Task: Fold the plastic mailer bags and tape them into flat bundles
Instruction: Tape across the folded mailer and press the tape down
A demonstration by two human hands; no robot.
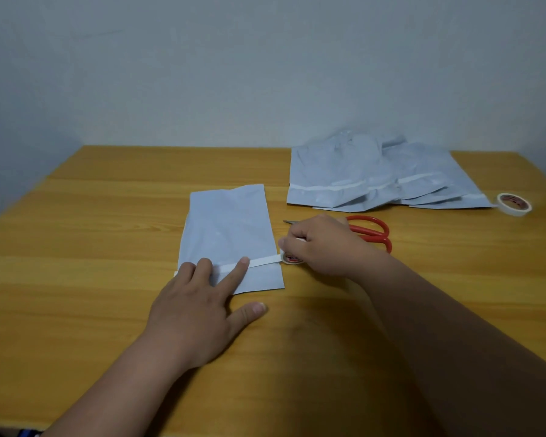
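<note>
A folded pale blue mailer bag point(229, 228) lies flat on the wooden table point(76, 247). A strip of white tape point(264, 261) runs across its lower part, from its left edge to a small tape roll point(290, 257) just off its right edge. My left hand point(199, 307) rests flat on the bag's lower left, fingers spread, the index fingertip pressing the tape. My right hand point(325, 244) grips the tape roll beside the bag.
A pile of several unfolded pale blue mailer bags point(375, 178) lies at the back right. Red-handled scissors point(371, 231) lie behind my right hand. A second roll of tape point(514, 204) sits at the far right near the table edge. A wall stands behind the table.
</note>
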